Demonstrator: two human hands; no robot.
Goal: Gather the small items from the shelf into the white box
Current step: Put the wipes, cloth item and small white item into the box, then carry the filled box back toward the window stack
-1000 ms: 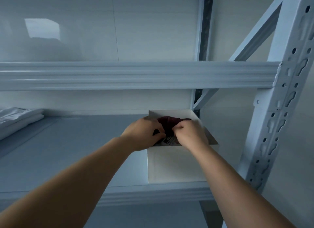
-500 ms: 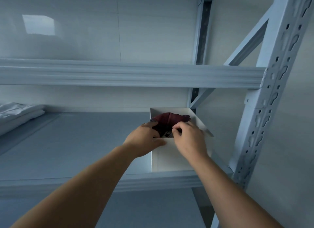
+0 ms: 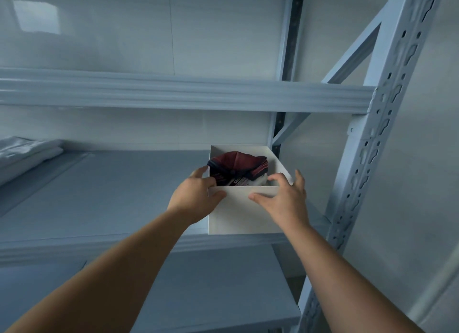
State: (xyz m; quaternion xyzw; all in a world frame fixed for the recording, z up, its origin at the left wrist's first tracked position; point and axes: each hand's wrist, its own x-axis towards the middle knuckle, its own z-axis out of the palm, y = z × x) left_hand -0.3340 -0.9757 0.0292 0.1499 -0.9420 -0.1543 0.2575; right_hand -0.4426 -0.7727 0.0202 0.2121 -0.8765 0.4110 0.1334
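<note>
The gray shelf [image 3: 104,196] holds a white box [image 3: 238,213] at its front edge, right between the left hand [image 3: 196,196] and the right hand [image 3: 283,201]. Both hands touch the box. Far off to the left of the left hand, some folded white cloth [image 3: 22,154] lies on the same shelf. Another gray shelf [image 3: 213,285] sits lower, under the arms.

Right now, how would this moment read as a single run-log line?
left hand: on open white cardboard box left corner | right hand: open at right rim | dark red packets: inside box | grey metal shelf: box at front edge
</note>
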